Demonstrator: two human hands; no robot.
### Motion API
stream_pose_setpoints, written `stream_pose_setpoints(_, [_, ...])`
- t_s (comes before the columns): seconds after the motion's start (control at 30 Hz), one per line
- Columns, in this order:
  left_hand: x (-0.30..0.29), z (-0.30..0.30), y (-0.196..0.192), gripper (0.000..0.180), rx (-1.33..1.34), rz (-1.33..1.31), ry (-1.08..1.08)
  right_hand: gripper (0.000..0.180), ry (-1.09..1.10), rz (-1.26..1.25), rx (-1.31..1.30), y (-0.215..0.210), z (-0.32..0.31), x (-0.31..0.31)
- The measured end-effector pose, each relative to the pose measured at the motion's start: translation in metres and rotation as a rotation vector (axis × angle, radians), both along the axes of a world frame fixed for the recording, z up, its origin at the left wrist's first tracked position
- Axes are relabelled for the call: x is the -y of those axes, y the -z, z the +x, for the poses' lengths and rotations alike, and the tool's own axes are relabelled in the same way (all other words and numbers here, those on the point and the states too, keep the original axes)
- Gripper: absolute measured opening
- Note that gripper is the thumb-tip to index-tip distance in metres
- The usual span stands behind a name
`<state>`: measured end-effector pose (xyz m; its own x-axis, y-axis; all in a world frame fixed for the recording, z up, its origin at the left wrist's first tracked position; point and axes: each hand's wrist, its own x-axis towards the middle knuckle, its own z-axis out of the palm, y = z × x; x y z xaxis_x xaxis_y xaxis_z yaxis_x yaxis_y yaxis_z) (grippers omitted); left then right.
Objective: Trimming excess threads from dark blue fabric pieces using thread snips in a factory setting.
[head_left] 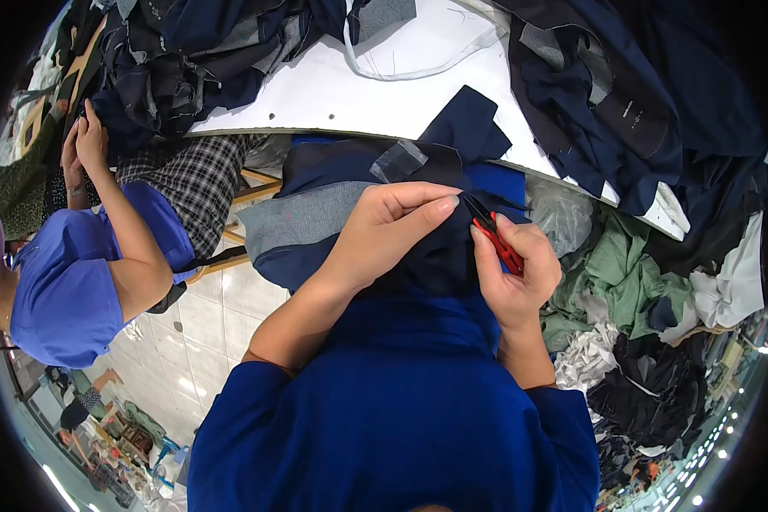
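- the left hand is curled shut, pinching a fold of the dark navy garment between thumb and fingertips, right at the spot where the blades meet the cloth.
- the right hand is closed around a small pair of red-handled thread snips, the dark tip pointing up and left toward the left hand's fingertips (the two hands are nearly touching there).
- the garment sits bunched up in front of the person's chest, below the edge of the white tabletop; part of it shows a grey lining panel and a small shiny grey patch.
- a loose navy fabric piece lies over the tabletop's near edge, just above the hands.
- heaps of dark suit jackets cover the right end of the tabletop, and another dark pile covers the left end.
- to the right, below the tabletop, lies a jumble of green, white and black cloth scraps.
- at the left a co-worker in a blue top sits with both hands raised to the dark pile; a checked cloth is beside them.
- pale floor tiles show between the two people.
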<state>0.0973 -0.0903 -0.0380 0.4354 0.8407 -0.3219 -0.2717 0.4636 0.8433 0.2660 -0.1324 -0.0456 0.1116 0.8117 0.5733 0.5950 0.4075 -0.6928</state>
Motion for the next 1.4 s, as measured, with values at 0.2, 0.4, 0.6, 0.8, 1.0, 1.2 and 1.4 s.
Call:
stream_pose_setpoints(0.2, [0.0, -0.001, -0.002, 0.022, 0.022, -0.002, 0.013, 0.023, -0.031, 0.029, 0.106, -0.002, -0.001, -0.001])
stream_pose_setpoints(0.4, [0.0, -0.002, -0.001, 0.021, 0.006, 0.001, 0.023, 0.023, -0.032, 0.02, 0.088, -0.002, 0.001, -0.002])
stream_pose_setpoints(0.6, [-0.001, -0.004, -0.002, 0.018, -0.016, 0.048, 0.052, 0.033, 0.017, -0.209, -0.395, -0.002, -0.007, 0.008])
stream_pose_setpoints(0.8, [-0.001, -0.002, -0.003, 0.015, -0.019, 0.074, 0.08, 0.038, -0.253, -0.476, -0.813, -0.013, 0.008, -0.006])
stream_pose_setpoints(1.0, [0.001, -0.005, -0.01, 0.013, 0.048, 0.018, 0.142, 0.009, -0.159, -0.594, -0.694, -0.026, 0.003, -0.019])
stream_pose_setpoints(1.2, [0.003, 0.006, 0.005, 0.01, 0.111, 0.455, -0.071, 0.008, -0.219, -0.645, -0.873, -0.027, -0.008, -0.022])
stream_pose_setpoints(1.4, [0.002, 0.008, 0.012, 0.009, 0.062, 0.639, -0.115, 0.024, -0.174, -0.605, -0.904, -0.018, -0.012, -0.019])
